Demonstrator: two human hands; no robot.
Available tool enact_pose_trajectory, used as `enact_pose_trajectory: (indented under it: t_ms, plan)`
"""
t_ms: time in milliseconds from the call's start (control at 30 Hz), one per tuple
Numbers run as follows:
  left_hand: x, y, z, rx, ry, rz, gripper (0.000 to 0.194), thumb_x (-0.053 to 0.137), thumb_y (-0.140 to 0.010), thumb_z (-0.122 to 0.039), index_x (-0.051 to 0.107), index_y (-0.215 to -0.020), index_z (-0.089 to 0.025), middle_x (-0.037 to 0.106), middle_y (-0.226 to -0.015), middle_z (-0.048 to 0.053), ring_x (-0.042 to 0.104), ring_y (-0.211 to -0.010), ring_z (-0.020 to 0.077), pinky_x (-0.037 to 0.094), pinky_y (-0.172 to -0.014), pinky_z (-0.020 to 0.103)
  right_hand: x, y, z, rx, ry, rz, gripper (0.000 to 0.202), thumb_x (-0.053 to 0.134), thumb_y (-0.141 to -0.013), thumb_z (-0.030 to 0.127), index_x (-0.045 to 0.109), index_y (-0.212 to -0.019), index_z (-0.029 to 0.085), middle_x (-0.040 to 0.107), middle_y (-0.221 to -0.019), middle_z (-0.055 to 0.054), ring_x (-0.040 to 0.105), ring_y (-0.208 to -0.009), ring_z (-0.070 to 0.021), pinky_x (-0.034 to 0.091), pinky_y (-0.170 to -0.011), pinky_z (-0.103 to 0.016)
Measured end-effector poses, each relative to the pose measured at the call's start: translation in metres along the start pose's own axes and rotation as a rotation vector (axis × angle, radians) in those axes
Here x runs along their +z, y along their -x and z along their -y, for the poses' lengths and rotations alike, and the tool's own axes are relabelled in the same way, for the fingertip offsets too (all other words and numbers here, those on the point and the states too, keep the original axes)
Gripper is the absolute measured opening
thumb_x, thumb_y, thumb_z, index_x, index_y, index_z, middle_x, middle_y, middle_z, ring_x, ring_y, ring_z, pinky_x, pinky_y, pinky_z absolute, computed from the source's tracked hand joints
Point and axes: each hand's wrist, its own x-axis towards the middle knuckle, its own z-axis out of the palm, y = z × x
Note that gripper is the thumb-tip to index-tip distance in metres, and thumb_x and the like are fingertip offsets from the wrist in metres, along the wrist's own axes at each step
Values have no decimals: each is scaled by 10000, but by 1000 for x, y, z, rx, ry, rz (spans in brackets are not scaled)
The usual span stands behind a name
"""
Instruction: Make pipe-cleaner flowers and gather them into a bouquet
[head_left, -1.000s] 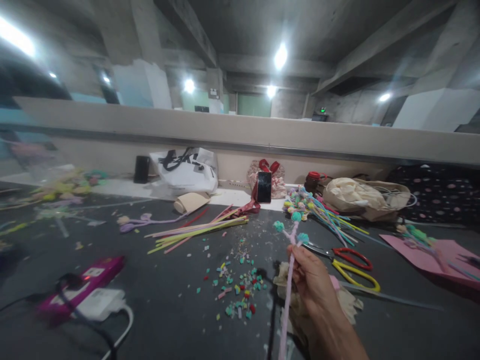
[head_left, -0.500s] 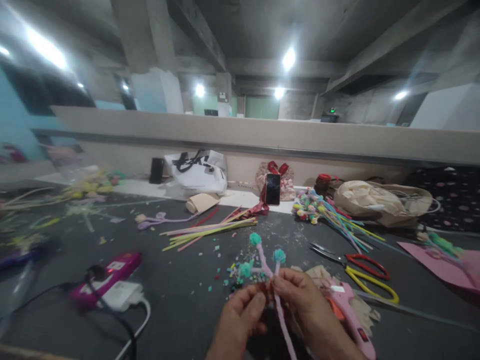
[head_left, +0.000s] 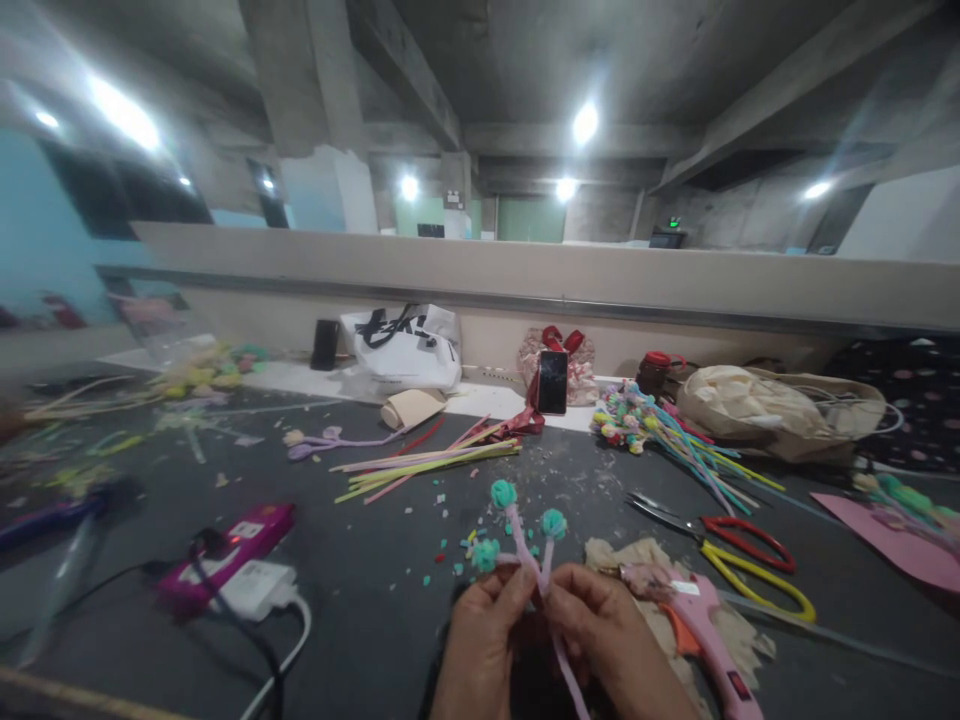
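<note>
A pale purple fuzzy stem (head_left: 564, 668) with three branches is held upright, slightly tilted, in front of me. Each branch ends in a teal curled ball, such as the top one (head_left: 503, 493). My left hand (head_left: 484, 635) pinches the stem from the left, just under the fork, with the thumb on top. My right hand (head_left: 600, 625) pinches it from the right at the same junction. The stem's lower end runs down between my hands to the bottom edge. Small coloured scraps (head_left: 450, 550) lie behind the left ball.
Right of my hands lie a pink glue gun (head_left: 705, 625) on crumpled cloth and scissors (head_left: 739, 540). Loose stems (head_left: 427, 465) and a flower bundle (head_left: 630, 415) lie farther back. A magenta power strip (head_left: 232, 555) with cables sits left; a phone (head_left: 553, 382) stands behind.
My left hand has moved up to the fork, its thumb now pressing on the stem. The branched piece has shifted slightly left and lower. The camera view has turned slightly left.
</note>
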Motion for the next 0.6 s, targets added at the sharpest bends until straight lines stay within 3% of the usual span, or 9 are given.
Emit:
enact_pose_trajectory:
  t_ms: [100,200,333,600]
  plan:
    - [-6,-7,7,29,-55,-17,253,708,-550,-340,623,-676,-138,603,-546,7,533,-499,136,414,-469,235,-1,1,3,-4,27,-31,310,604,-660,453,534,-625,153,494,-482,46,406,-402,-59,254,-397,-176]
    - [-8,-10,13,93,-59,-28,329,758,-461,-317,640,-710,-138,637,-639,34,561,-570,161,444,-526,263,-4,3,6,2,21,-56,332,596,-655,475,538,-608,152,514,-487,36,423,-412,-66,274,-411,-183]
    - [-4,-6,15,105,-10,-26,284,756,-473,-283,648,-693,-141,633,-642,29,565,-560,144,445,-549,254,-7,7,11,-27,81,-78,349,581,-663,488,520,-578,155,489,-470,38,415,-418,-71,278,-410,-185]
    - [3,-4,11,43,28,-59,260,732,-517,-328,613,-645,-135,543,-476,-23,489,-425,101,371,-412,204,1,12,13,-71,243,-64,367,526,-698,500,501,-587,151,446,-497,39,391,-447,-73,298,-416,-184]
